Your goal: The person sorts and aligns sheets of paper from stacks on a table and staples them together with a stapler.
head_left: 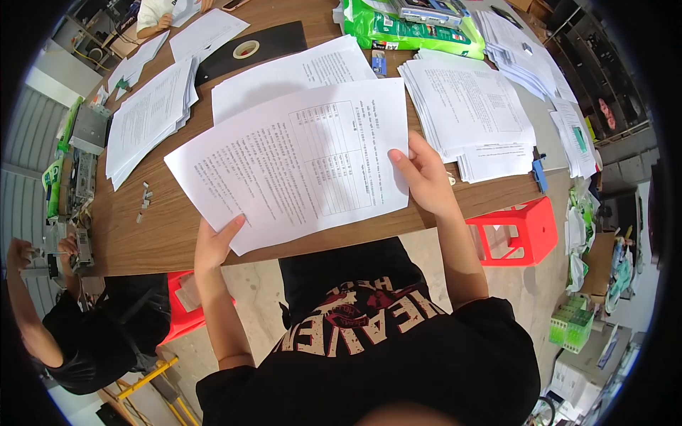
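Between my two hands I hold a printed sheet of paper point(284, 163) above the wooden table, with text and a boxed table printed on it. My left hand point(217, 241) pinches its lower left corner, thumb on top. At the right edge, my right hand point(420, 170) grips it with the thumb on the face and the fingers behind. Whether it is one sheet or a few cannot be told. Just beyond it lies another printed stack point(291, 71), partly covered by the held paper. A thicker paper stack point(469, 106) lies to the right of my right hand.
More paper stacks lie at the left point(153, 113) and far right point(515, 53). A tape roll point(246, 50) rests on a black sheet point(284, 39). Behind are a green paper package point(376, 25) and a small blue box point(379, 64). Red stools point(522, 231) stand below; people work left and opposite.
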{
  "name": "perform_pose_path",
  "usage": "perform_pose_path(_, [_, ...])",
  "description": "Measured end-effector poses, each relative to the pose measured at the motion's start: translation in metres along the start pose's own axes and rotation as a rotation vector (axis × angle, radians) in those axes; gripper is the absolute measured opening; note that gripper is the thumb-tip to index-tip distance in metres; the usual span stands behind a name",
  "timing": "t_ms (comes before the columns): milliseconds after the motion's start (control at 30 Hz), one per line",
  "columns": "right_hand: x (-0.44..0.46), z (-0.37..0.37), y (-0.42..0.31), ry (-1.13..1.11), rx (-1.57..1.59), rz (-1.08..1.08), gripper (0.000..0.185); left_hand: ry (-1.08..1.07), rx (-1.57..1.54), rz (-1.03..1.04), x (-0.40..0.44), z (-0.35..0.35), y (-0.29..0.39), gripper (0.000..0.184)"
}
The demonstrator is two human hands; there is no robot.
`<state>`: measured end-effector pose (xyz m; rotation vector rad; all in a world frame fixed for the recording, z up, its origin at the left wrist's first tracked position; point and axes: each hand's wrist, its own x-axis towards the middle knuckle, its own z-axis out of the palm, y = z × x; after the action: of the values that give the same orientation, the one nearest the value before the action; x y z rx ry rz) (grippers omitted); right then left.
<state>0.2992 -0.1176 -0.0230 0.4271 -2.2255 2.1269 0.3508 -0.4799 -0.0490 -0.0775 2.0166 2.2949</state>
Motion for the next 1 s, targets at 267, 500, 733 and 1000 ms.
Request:
perform_pose_path(267, [0.000,0.002,-0.015,0.018,0.175,0.145,0.028,-0.027,0.129,-0.053,0.007,-0.012,-0.003,0.050])
perform_pose_path(500, [-0.007,0.011,0.001,0.011,0.094,0.143,0.027,0.479,0.540,0.597,0.040,0.030,0.043,0.035])
perform_pose_path(733, [-0.008,0.017,0.002,-0.009,0.054,0.113,0.028,-0.211,0.904,0.881,0.100,0.147,0.098,0.029])
perform_pose_path(1000, [-0.012,0.004,-0.010,0.015,-0.002,0.090,0.038,-0.672,0.815,0.503,0.150,0.171,0.098,0.020])
